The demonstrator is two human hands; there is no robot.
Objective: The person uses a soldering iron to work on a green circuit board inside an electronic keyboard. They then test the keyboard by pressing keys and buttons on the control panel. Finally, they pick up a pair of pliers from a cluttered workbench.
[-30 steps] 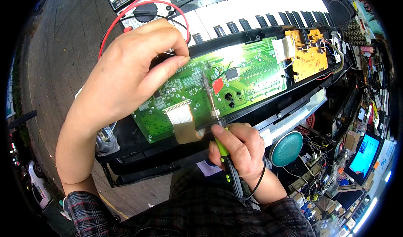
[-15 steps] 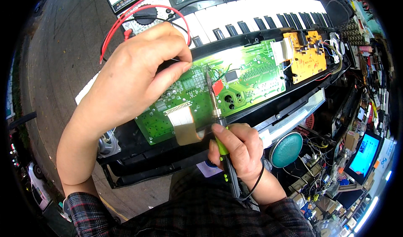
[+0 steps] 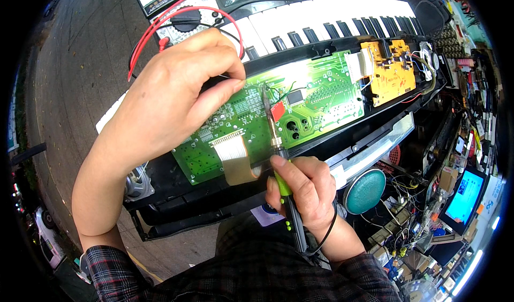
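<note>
My right hand grips a black-and-green soldering iron, its metal tip resting near thin wires at the upper middle of a green circuit board. A small red patch lies beside the tip. My left hand is closed in a pinch at the board's upper edge; what its fingertips hold is hidden. A flat ribbon cable leaves the board's lower left, and another joins it to an orange board inside the opened electronic keyboard.
An analog multimeter with red and black leads sits behind the board. A speaker is at the left. A teal round object, tangled cables and a lit screen fill the right, beside crowded goods. Pavement lies left.
Since a second ago my left hand and the board have shifted slightly right and down in view. The iron's tip stays at the same spot on the board, and both grips look unchanged.
</note>
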